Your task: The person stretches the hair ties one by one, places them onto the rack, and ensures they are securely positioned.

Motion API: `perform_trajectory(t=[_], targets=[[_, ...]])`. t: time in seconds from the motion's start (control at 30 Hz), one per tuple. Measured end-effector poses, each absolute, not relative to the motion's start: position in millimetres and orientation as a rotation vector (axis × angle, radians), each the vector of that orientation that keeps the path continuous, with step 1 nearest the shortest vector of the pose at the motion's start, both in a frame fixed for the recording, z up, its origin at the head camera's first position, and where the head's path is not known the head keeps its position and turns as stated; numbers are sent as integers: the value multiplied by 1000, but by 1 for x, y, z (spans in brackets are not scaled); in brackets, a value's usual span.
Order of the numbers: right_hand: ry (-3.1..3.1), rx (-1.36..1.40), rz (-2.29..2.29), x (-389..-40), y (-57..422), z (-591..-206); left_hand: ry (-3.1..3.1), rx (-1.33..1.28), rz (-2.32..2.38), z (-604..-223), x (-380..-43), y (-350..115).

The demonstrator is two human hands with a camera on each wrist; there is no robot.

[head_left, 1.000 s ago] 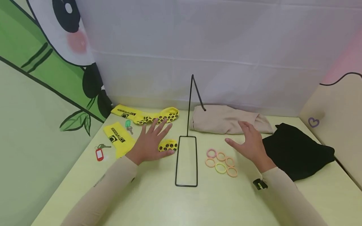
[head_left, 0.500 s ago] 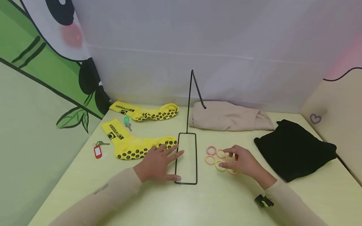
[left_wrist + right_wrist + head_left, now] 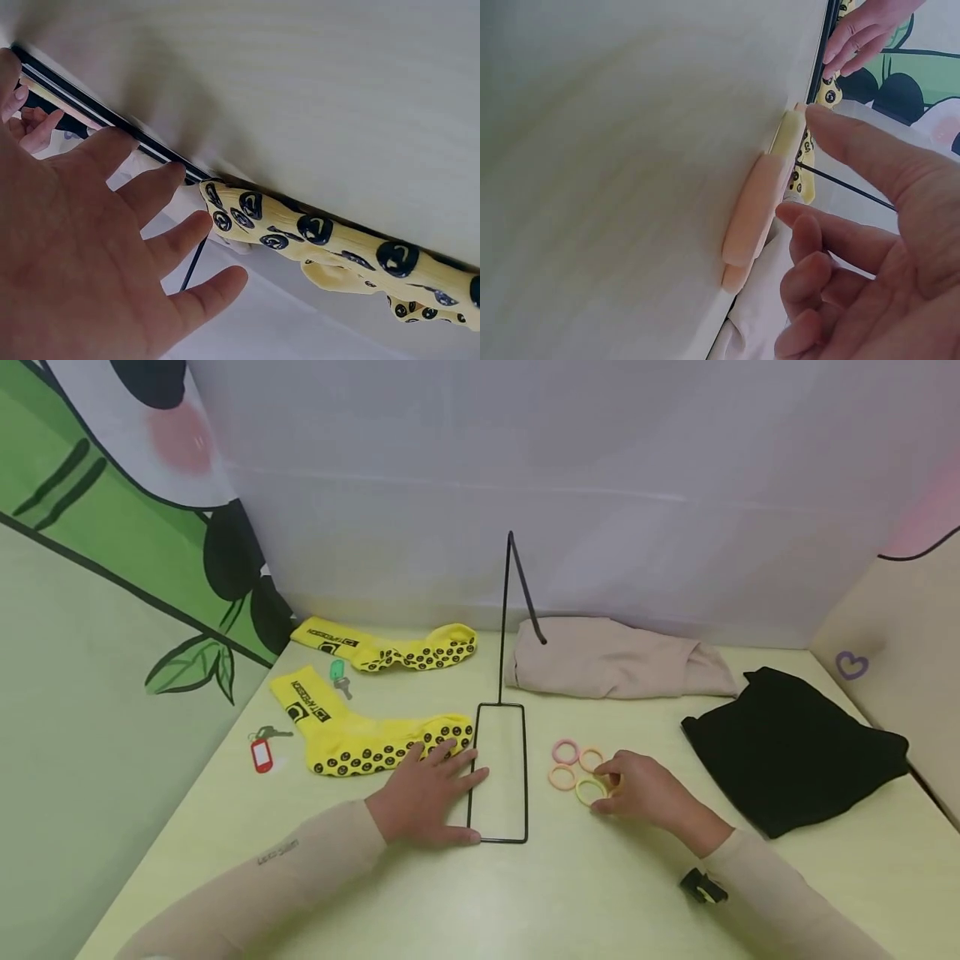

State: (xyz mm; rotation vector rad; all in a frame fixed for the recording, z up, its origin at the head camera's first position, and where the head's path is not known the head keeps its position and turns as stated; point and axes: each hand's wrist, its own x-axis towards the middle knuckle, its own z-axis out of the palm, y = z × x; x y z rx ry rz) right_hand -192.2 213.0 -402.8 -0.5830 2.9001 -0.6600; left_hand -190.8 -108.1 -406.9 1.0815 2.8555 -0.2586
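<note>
My left hand (image 3: 423, 793) lies spread with straight fingers over the left bar of a black wire stand (image 3: 525, 772), its thumb at the near corner. In the left wrist view, the fingertips (image 3: 174, 174) reach the dark bar beside a yellow sock (image 3: 315, 229). My right hand (image 3: 641, 789) is low at a cluster of small coloured rings. Its thumb tip is right at the yellow-green ring (image 3: 787, 133), with the index tip apart from the thumb and the other fingers curled. An orange ring (image 3: 751, 210) lies nearer the right wrist camera; in the head view the hand hides some rings.
A pink ring (image 3: 553, 752) lies left of the right hand. Two yellow socks with black dots, a green-tagged key (image 3: 337, 669) and a red-tagged key (image 3: 261, 756) lie left. A folded beige cloth (image 3: 607, 660) is behind the rings, a black cloth (image 3: 795, 752) at right.
My left hand has come down from over the sock onto the stand's base. My right hand has lowered leftward to the rings, its thumb and index finger drawing nearer each other.
</note>
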Motion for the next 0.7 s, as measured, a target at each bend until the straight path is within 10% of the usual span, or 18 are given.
perform_trajectory(t=[0.7], targets=[[2966, -582, -563, -182, 210, -399, 2844, 1056, -248, -409, -192, -108]])
